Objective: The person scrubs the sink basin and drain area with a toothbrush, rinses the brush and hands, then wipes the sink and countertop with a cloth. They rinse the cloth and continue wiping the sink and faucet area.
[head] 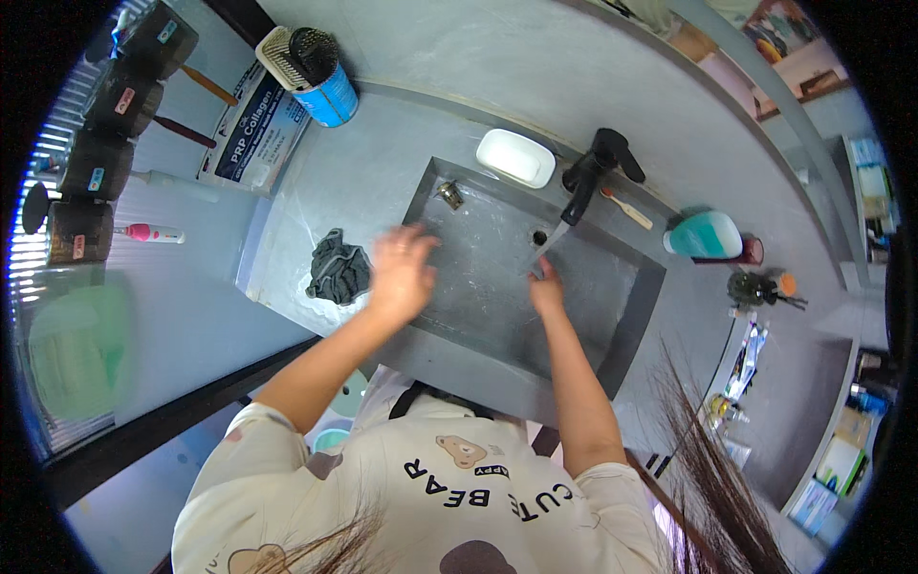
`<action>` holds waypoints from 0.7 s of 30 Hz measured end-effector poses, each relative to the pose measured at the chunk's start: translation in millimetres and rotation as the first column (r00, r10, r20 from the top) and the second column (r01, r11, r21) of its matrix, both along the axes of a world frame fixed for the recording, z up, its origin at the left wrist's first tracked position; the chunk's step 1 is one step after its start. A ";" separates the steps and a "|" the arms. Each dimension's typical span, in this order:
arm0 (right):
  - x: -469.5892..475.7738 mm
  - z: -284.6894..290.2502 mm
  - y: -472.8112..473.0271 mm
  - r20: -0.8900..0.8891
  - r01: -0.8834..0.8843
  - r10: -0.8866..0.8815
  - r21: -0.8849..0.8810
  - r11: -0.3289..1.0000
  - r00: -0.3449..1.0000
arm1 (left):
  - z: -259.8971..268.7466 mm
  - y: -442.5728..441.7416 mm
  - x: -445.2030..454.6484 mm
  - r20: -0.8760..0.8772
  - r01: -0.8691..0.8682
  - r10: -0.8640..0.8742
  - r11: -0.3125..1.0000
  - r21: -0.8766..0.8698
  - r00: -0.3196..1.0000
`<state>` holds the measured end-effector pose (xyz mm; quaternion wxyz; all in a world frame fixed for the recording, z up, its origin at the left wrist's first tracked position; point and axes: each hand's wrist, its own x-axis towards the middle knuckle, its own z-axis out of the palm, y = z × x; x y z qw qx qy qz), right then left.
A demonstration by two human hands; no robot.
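Water runs from the black faucet (592,168) into the grey rectangular sink (488,287). My right hand (547,287) is in the basin beside the stream, its fingertips at the water, and I see no object in it. Over the sink's left edge, my left hand (403,273) is slightly blurred, fingers apart and holding nothing. Just left of it, a crumpled dark grey cloth (338,269) lies wet on the counter, with suds around it. A metal drain plug (450,194) rests in the basin's far left corner. The drain hole (539,237) is uncovered, close to the stream.
A white soap dish (516,158) stands behind the sink. Right of the faucet lie a toothbrush (627,209) and a teal bottle (703,235). A blue can (328,100) holds hairbrushes at the back left. Dark wall-mounted holders (97,168) carry toothbrushes at far left.
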<state>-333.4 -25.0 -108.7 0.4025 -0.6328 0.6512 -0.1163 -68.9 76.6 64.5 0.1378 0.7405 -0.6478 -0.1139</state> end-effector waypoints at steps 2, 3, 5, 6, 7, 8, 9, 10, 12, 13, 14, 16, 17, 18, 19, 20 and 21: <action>-6.2 -2.1 15.1 0.036 0.017 -0.018 0.034 0.999 0.999 | -5.5 24.4 43.4 0.211 -0.154 0.148 0.988 0.012 0.966; -9.6 0.1 16.4 0.041 0.019 -0.022 0.073 0.997 0.999 | -11.9 38.5 57.8 0.325 -0.241 0.224 0.970 0.013 0.919; -10.9 9.8 33.0 0.018 0.018 -0.020 0.124 0.992 1.000 | -7.9 54.9 75.3 0.286 -0.412 0.354 0.894 0.175 0.890; -3.6 21.8 34.8 -0.003 0.008 -0.008 0.127 0.992 1.000 | -12.9 59.5 90.3 0.171 -0.367 0.338 0.911 0.186 0.926; 0.9 32.0 39.6 -0.026 -0.002 0.006 0.133 0.991 1.000 | -20.2 66.6 104.4 0.051 -0.321 0.317 0.927 0.196 0.947; 4.0 42.0 45.0 0.035 -0.026 0.022 0.133 0.991 0.999 | -27.1 75.7 112.9 -0.070 -0.277 0.295 0.940 0.200 0.953; 4.6 50.8 48.9 0.091 -0.043 0.031 0.127 0.991 0.995 | -24.2 81.4 112.6 -0.112 -0.195 0.218 0.964 0.183 0.970; 3.5 57.8 53.0 0.145 -0.062 0.044 0.120 0.991 0.988 | -17.3 89.8 109.7 -0.156 -0.116 0.141 0.980 0.164 0.978; 1.7 69.7 61.8 0.184 -0.070 0.045 0.131 0.989 0.982 | -13.6 112.5 103.3 -0.090 0.111 -0.105 0.991 0.069 0.990; 1.6 73.5 65.9 0.204 -0.078 0.049 0.136 0.988 0.978 | -13.0 125.9 92.4 -0.098 0.162 -0.161 0.987 0.006 0.982; -0.4 75.5 68.9 0.214 -0.054 0.020 0.153 0.987 0.977 | -20.7 131.6 83.7 -0.122 0.208 -0.211 0.978 -0.033 0.970; -4.0 79.2 76.4 0.233 -0.002 -0.043 0.192 0.981 0.972 | -35.2 136.5 63.1 -0.174 0.340 -0.345 0.939 -0.059 0.922; -5.1 82.0 80.4 0.218 -0.005 -0.044 0.220 0.976 0.975 | -41.4 131.9 49.2 -0.204 0.424 -0.425 0.904 -0.051 0.882; -6.4 87.0 82.6 0.201 -0.002 -0.049 0.244 0.970 0.978 | -47.7 120.4 28.8 -0.232 0.489 -0.492 0.869 -0.075 0.839; -8.8 89.6 85.4 0.184 0.002 -0.053 0.267 0.964 0.982 | -53.4 105.9 4.3 -0.256 0.549 -0.556 0.829 -0.102 0.791; -10.9 85.4 88.2 0.222 0.024 -0.065 0.183 0.983 0.973 | -55.8 88.5 -20.6 -0.294 0.573 -0.582 0.810 -0.126 0.759; -12.3 78.4 89.8 0.261 0.051 -0.074 0.095 0.994 0.963 | -58.5 68.3 -41.8 -0.329 0.595 -0.608 0.789 -0.152 0.722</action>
